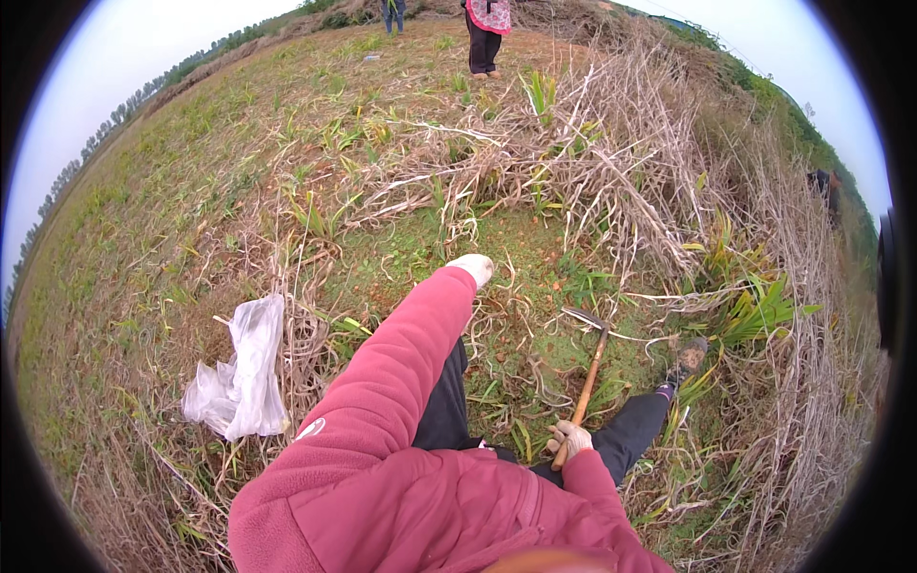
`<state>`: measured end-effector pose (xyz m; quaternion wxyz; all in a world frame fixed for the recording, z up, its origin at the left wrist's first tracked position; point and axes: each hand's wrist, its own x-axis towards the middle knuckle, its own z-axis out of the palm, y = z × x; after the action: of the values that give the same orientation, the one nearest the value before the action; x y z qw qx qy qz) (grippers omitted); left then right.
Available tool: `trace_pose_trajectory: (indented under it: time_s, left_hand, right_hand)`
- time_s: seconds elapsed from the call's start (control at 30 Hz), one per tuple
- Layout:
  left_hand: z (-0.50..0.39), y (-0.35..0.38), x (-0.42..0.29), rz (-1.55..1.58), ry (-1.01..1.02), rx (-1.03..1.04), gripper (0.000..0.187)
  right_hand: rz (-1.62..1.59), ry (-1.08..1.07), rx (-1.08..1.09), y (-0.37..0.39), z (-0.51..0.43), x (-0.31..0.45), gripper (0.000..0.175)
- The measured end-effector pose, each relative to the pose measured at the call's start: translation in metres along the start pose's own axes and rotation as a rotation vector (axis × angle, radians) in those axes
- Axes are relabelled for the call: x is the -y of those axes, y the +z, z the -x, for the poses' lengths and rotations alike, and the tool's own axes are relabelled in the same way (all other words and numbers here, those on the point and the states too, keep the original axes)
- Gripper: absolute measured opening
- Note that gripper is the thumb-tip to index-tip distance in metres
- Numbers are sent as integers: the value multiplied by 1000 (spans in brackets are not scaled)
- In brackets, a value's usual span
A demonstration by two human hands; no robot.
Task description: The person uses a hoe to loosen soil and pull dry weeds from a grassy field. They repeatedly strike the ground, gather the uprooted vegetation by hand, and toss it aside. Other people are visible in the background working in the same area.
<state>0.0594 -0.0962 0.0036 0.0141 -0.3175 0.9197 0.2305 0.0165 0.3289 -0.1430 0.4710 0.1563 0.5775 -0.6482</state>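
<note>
My left hand [474,268], in a pale glove, reaches forward over low green growth and dry leaf strands. Its fingers are mostly hidden from this view, so what it touches does not show. Close to my body, my right hand [569,438], also in a pale glove, is closed around the wooden handle of a hand hoe [589,376]. The hoe's thin metal blade is at the far end of the handle, over mossy ground with dried strands.
A crumpled whitish plastic bag [258,365] lies left on dry grass. Dead stalks [630,165] are heaped ahead and right. A leafy green plant [763,311] grows beside my shoe [689,358]. Two people [485,43] [392,16] stand in the field ahead.
</note>
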Motion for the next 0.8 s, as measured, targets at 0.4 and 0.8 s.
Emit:
trace_pose_trajectory:
  time_s: [0.4, 0.8]
  left_hand:
    - [1, -1, 3, 20, 3, -11, 31]
    - [0, 0, 6, 52, 7, -5, 30]
  right_hand:
    - [10, 12, -41, 3, 8, 4, 8]
    - [-3, -7, -27, 5, 8, 4, 6]
